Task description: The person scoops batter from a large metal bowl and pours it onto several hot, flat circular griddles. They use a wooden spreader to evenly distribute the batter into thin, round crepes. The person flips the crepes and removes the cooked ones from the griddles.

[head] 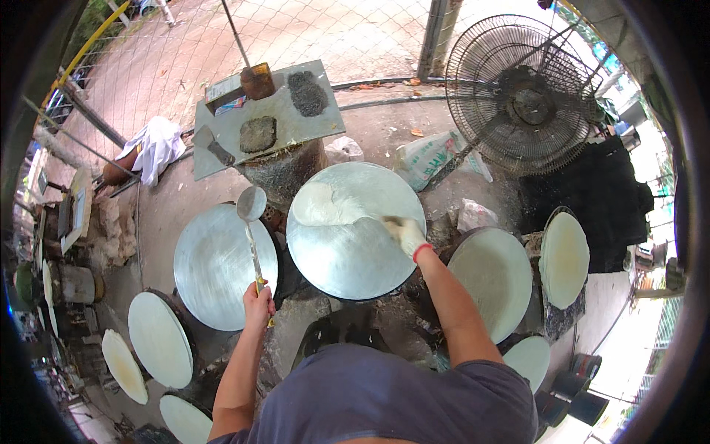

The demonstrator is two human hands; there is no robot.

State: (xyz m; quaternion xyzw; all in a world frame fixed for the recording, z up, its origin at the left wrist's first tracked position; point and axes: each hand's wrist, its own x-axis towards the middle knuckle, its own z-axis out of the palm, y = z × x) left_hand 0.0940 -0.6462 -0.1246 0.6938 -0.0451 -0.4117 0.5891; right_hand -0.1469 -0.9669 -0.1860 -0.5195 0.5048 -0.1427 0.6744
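Observation:
A round metal griddle lies before me, with pale batter spread in a curved band over its upper left part. My right hand, in a whitish glove with a red cuff, is over the right side of this griddle at the end of the band; its fingers are blurred, and whether it holds anything is unclear. My left hand is closed around the handle of a metal ladle, whose round bowl points away from me. Under the ladle handle lies a second round griddle, bare and shiny.
More griddles with pale rounds stand to the left and right. Beyond the middle griddle, a board holds a scraper, dark pads and a brown container. A large fan stands at upper right, near a plastic sack.

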